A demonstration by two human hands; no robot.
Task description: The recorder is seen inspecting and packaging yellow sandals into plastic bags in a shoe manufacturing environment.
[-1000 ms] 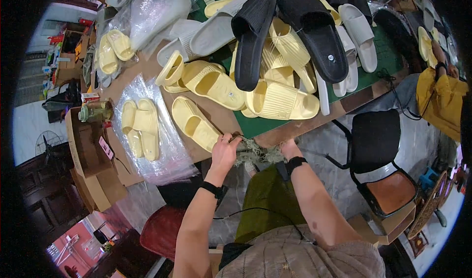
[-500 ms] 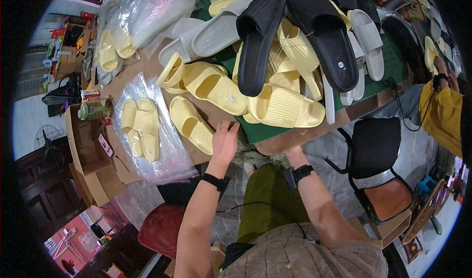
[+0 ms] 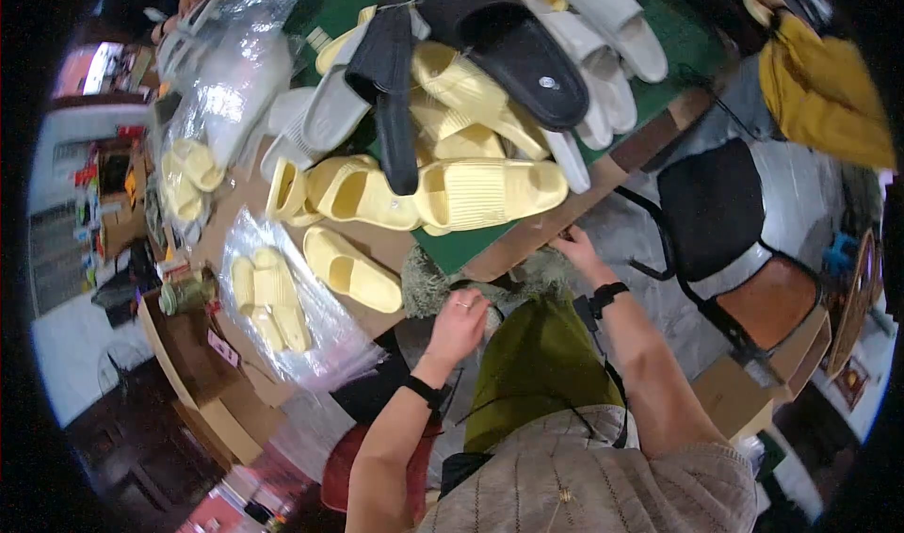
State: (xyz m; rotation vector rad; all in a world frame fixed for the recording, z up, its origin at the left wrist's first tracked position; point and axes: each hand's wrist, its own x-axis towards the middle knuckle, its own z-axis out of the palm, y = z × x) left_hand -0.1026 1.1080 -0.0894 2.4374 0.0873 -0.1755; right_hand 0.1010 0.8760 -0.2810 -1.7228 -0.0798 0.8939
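My left hand (image 3: 459,324) is below the near table corner with its fingers curled together; what they hold, if anything, is hidden. Beside it, a shaggy grey-green piece (image 3: 428,283) spreads under the corner in front of my knees. My right hand (image 3: 576,249) has its bent fingers at the right part of that shaggy piece, close to the table edge. A single pale-yellow slide sandal (image 3: 353,269) lies nearest my left hand. Above the corner rests another ribbed yellow slide (image 3: 492,194). Black slides (image 3: 513,57) are piled over more yellow ones.
A yellow pair (image 3: 270,298) lies on clear plastic bags (image 3: 330,345) at the left, beside an open cardboard box (image 3: 179,363). Grey slides (image 3: 617,24) sit on the green mat (image 3: 692,24). A black chair (image 3: 711,208) and a person in a yellow top (image 3: 819,90) are at right.
My left hand has left the table edge by the single slide and come down toward me. My right hand has moved up. More of the shaggy piece shows, and the whole view has shifted.
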